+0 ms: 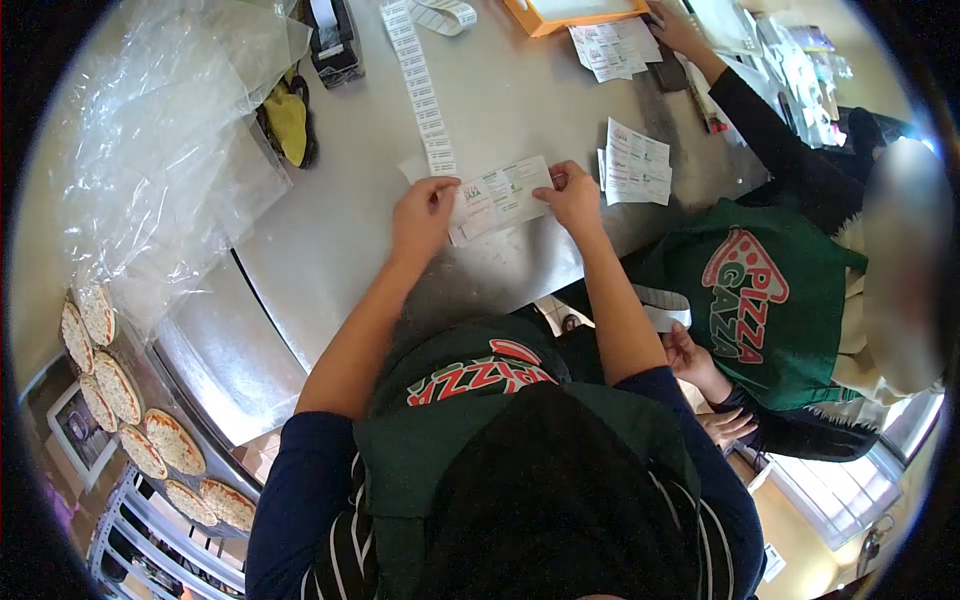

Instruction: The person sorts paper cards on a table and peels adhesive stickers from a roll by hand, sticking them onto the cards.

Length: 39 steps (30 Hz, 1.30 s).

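A printed paper label (508,192) with red and green print is stretched between my two hands over the metal table. My left hand (425,215) pinches its left edge, with the fingers closed. On the opposite edge, my right hand (573,200) grips it between thumb and fingers. More paper shows under its lower edge; how many sheets there are I cannot tell. A long strip of small printed stickers (422,95) runs down the table and ends beside my left fingers. To the right of my right hand lies a small stack of similar labels (638,165).
Clear plastic bags (180,130) cover the left side, near a yellow-and-black item (287,122) and a black dispenser (335,45). Topped pizza bases (118,388) lie at lower left. A co-worker in a green apron (755,310) reaches toward more labels (605,50) and holds a strip (662,303).
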Each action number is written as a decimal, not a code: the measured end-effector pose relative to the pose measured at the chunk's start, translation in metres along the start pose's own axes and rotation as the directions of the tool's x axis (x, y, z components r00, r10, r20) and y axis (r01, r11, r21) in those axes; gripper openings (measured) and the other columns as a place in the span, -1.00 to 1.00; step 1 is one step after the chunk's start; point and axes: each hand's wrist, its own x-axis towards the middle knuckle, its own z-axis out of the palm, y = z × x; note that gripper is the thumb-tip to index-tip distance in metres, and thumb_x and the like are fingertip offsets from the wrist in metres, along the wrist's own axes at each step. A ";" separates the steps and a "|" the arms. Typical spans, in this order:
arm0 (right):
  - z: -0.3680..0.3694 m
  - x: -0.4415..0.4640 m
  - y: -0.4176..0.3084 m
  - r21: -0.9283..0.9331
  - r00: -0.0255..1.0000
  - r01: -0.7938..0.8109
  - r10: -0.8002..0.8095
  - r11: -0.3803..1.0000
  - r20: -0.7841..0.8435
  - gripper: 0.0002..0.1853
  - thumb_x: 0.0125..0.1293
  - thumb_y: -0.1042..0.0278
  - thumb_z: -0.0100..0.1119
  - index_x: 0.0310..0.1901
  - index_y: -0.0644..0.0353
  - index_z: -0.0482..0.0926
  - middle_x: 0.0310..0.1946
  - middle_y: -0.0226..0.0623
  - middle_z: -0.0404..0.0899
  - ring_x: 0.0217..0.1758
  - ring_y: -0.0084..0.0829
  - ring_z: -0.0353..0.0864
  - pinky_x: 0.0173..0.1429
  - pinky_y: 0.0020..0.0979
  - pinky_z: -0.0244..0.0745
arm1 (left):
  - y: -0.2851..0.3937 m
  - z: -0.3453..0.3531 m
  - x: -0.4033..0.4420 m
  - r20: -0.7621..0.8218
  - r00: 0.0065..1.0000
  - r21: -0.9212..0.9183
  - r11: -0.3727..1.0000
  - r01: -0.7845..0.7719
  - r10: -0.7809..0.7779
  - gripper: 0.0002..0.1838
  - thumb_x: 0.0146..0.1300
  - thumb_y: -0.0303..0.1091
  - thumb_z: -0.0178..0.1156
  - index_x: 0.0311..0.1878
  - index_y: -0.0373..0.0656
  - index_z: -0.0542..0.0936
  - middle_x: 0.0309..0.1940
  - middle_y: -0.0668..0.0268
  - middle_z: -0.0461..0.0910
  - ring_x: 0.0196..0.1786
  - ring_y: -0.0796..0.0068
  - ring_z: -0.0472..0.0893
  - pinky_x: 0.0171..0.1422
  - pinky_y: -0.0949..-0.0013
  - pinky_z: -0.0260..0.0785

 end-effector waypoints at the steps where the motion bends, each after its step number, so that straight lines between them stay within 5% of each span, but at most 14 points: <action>1: -0.002 0.002 0.001 0.093 0.999 -0.032 0.032 0.995 -0.002 -0.63 -0.23 0.33 0.36 -0.30 0.20 0.53 -0.44 -0.22 0.58 -0.35 -0.27 0.57 -0.25 -0.36 0.43 | 0.000 -0.009 0.002 -0.004 1.000 -0.001 1.000 -0.002 0.002 -0.74 0.08 -0.33 0.17 -0.13 -0.13 0.50 -0.36 0.33 0.51 -0.34 0.52 0.48 -0.24 0.47 0.32; 4: -0.011 0.002 0.005 0.077 0.998 -0.026 0.030 0.997 -0.051 -0.73 -0.20 0.32 0.35 -0.41 0.23 0.56 -0.49 -0.20 0.57 -0.41 -0.24 0.56 -0.30 -0.37 0.43 | 0.015 -0.027 0.003 -0.046 0.996 -0.116 0.990 0.075 -0.081 -0.63 0.13 -0.50 0.07 0.05 -0.14 0.40 -0.34 0.34 0.52 -0.33 0.64 0.45 -0.21 0.59 0.29; 6: -0.010 0.001 0.012 0.092 0.990 0.072 -0.060 0.993 -0.127 -0.76 -0.16 0.34 0.32 -0.41 0.23 0.56 -0.49 -0.19 0.57 -0.41 -0.23 0.56 -0.29 -0.36 0.43 | 0.031 -0.033 0.001 -0.105 0.973 -0.568 0.815 0.113 -0.207 -0.49 0.08 -0.46 0.16 0.13 -0.20 0.30 -0.40 0.33 0.53 -0.39 0.67 0.44 -0.31 0.63 0.25; 10: -0.023 0.000 0.004 -0.013 0.943 0.268 -0.265 0.963 -0.203 -0.86 -0.05 0.39 0.22 -0.42 0.24 0.57 -0.48 -0.15 0.57 -0.41 -0.20 0.56 -0.28 -0.34 0.43 | 0.041 -0.044 0.002 -0.070 0.948 -0.484 0.842 0.239 -0.310 -0.42 0.09 -0.48 0.15 0.19 -0.22 0.19 -0.32 0.28 0.54 -0.28 0.61 0.48 -0.19 0.60 0.28; 14: -0.034 0.001 -0.008 0.084 0.989 0.144 -0.141 0.986 -0.037 -0.86 -0.02 0.41 0.19 -0.39 0.25 0.56 -0.47 -0.11 0.56 -0.42 -0.17 0.56 -0.27 -0.31 0.43 | 0.044 -0.044 0.002 -0.010 0.932 -0.552 0.779 0.297 -0.362 -0.45 0.09 -0.46 0.16 0.15 -0.30 0.21 -0.27 0.25 0.56 -0.28 0.61 0.49 -0.21 0.59 0.29; 20: -0.038 0.010 -0.009 0.102 0.964 0.261 -0.264 0.960 0.020 -0.77 -0.04 0.44 0.21 -0.28 0.23 0.49 -0.49 -0.09 0.56 -0.42 -0.16 0.56 -0.28 -0.29 0.43 | 0.040 -0.041 0.006 -0.020 0.925 -0.581 0.758 0.297 -0.378 -0.51 0.09 -0.45 0.16 0.10 -0.29 0.26 -0.28 0.26 0.56 -0.29 0.63 0.49 -0.22 0.59 0.28; 22: -0.039 0.010 -0.019 0.098 0.983 0.141 -0.151 0.985 0.105 -0.72 -0.11 0.45 0.25 -0.29 0.21 0.48 -0.50 -0.13 0.56 -0.40 -0.17 0.56 -0.28 -0.29 0.43 | 0.039 -0.040 0.009 -0.024 0.924 -0.599 0.746 0.292 -0.381 -0.52 0.09 -0.45 0.16 0.09 -0.29 0.27 -0.28 0.26 0.56 -0.30 0.63 0.49 -0.23 0.59 0.28; 29: -0.018 0.015 -0.018 0.035 0.991 0.101 -0.104 0.994 0.085 -0.73 -0.10 0.46 0.26 -0.31 0.22 0.47 -0.49 -0.17 0.56 -0.41 -0.31 0.57 -0.32 -0.43 0.42 | 0.033 -0.044 0.015 -0.036 0.913 -0.623 0.723 0.298 -0.407 -0.56 0.07 -0.44 0.19 0.02 -0.31 0.32 -0.35 0.32 0.56 -0.32 0.67 0.47 -0.24 0.61 0.24; 32: -0.024 0.017 -0.013 0.084 0.964 0.239 -0.246 0.967 0.099 -0.78 -0.07 0.51 0.21 -0.32 0.22 0.48 -0.43 -0.13 0.56 -0.42 -0.29 0.57 -0.33 -0.42 0.42 | 0.033 -0.045 0.017 -0.039 0.909 -0.615 0.727 0.305 -0.414 -0.61 0.07 -0.44 0.19 -0.02 -0.28 0.35 -0.36 0.36 0.55 -0.36 0.70 0.44 -0.26 0.62 0.22; 34: -0.033 0.018 -0.020 0.014 0.841 0.536 -0.532 0.844 -0.097 -0.91 -0.01 0.58 0.10 -0.40 0.27 0.46 -0.48 -0.21 0.55 -0.44 -0.25 0.57 -0.34 -0.34 0.44 | 0.034 -0.045 0.017 -0.046 0.906 -0.606 0.732 0.310 -0.422 -0.62 0.07 -0.44 0.19 -0.04 -0.27 0.36 -0.37 0.38 0.54 -0.38 0.71 0.42 -0.28 0.62 0.20; 35: -0.038 0.020 -0.023 0.007 0.841 0.535 -0.531 0.845 -0.102 -0.91 -0.01 0.58 0.10 -0.40 0.27 0.46 -0.48 -0.21 0.55 -0.44 -0.25 0.57 -0.34 -0.34 0.44 | 0.032 -0.048 0.017 -0.056 0.901 -0.612 0.728 0.309 -0.429 -0.63 0.07 -0.44 0.20 -0.05 -0.26 0.37 -0.36 0.37 0.54 -0.37 0.71 0.42 -0.27 0.61 0.20; 37: -0.059 0.035 -0.026 0.477 0.963 0.205 -0.264 0.855 0.059 -0.90 0.07 0.57 0.10 -0.33 0.26 0.48 -0.41 -0.25 0.55 -0.47 -0.53 0.54 -0.39 -0.48 0.42 | 0.032 -0.049 0.018 -0.068 0.901 -0.620 0.726 0.299 -0.429 -0.64 0.07 -0.44 0.20 -0.05 -0.25 0.37 -0.36 0.37 0.54 -0.37 0.71 0.42 -0.27 0.61 0.21; 39: -0.088 0.063 -0.030 0.520 0.971 0.237 -0.191 0.821 -0.141 -0.93 0.08 0.62 0.03 -0.37 0.26 0.44 -0.54 -0.23 0.50 -0.45 -0.44 0.57 -0.39 -0.46 0.42 | 0.035 -0.050 0.018 -0.067 0.892 -0.620 0.719 0.314 -0.447 -0.66 0.06 -0.44 0.20 -0.08 -0.24 0.38 -0.37 0.38 0.54 -0.38 0.71 0.42 -0.28 0.61 0.20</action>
